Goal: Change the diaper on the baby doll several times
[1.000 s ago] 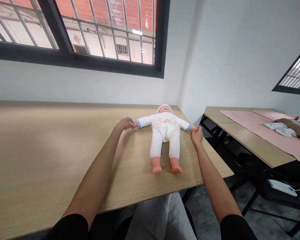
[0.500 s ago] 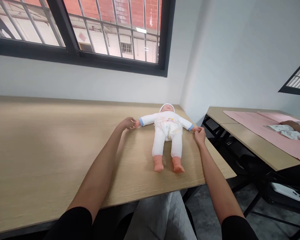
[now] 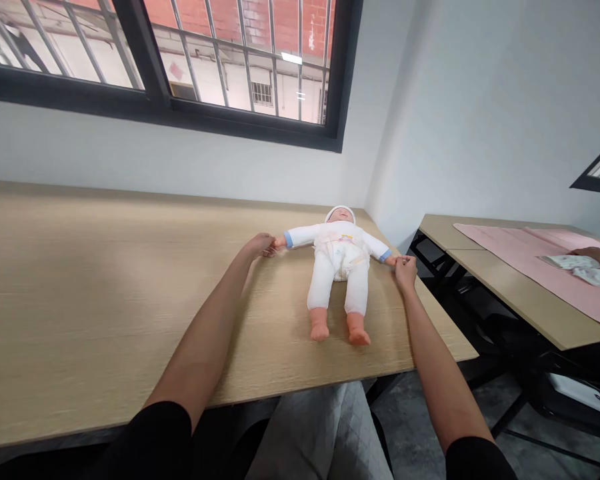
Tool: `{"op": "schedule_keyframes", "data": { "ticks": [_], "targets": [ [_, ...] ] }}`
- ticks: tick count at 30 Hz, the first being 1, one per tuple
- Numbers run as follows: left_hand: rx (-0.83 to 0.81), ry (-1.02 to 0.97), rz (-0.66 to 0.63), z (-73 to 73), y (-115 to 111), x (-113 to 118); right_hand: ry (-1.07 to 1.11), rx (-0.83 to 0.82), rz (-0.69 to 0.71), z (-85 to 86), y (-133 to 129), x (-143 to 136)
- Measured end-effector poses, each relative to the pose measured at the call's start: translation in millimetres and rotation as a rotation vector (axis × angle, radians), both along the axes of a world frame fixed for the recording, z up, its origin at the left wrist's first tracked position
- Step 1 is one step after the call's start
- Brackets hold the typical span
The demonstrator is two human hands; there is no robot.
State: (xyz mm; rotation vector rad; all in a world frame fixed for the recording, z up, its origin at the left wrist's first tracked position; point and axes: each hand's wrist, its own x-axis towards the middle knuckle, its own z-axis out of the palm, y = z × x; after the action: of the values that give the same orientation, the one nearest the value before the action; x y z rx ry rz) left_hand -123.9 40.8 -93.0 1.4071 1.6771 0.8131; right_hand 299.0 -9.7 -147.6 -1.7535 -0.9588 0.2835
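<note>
A baby doll [image 3: 341,257] lies on its back on the wooden table [image 3: 130,280], head towards the wall and feet towards me. It wears a white hat, a white long-sleeved top with blue cuffs and a diaper; its feet are bare. Both its arms are stretched out to the sides. My left hand [image 3: 261,245] is closed on the doll's hand at the left. On the other side my right hand [image 3: 405,272] pinches the doll's other hand, close to the table's right edge.
To the right stands a second table [image 3: 520,287] with a pink cloth [image 3: 510,260]. Another person's hand [image 3: 593,253] rests there on a white patterned cloth [image 3: 575,265]. Below it, a white device [image 3: 580,393] lies on a black chair. A barred window [image 3: 250,60] is above my table.
The view has shifted slightly. Both my hands keep hold of the doll's hands, and its arms stay spread.
</note>
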Motion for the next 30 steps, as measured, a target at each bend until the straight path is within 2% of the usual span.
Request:
{"op": "schedule_keyframes", "data": {
  "ticks": [9, 21, 30],
  "targets": [
    [0.036, -0.056, -0.081, 5.5, -7, 2, -0.084, 0.012, 0.069, -3.2, 3, 1],
    [0.301, 0.07, -0.043, 3.9, -7, 3, -0.188, 0.116, 0.116, -5.7, 2, 0],
    [0.231, 0.068, -0.049, 9.5, -8, -10, -0.096, 0.118, 0.036, -5.4, 5, 2]
  ]
}}
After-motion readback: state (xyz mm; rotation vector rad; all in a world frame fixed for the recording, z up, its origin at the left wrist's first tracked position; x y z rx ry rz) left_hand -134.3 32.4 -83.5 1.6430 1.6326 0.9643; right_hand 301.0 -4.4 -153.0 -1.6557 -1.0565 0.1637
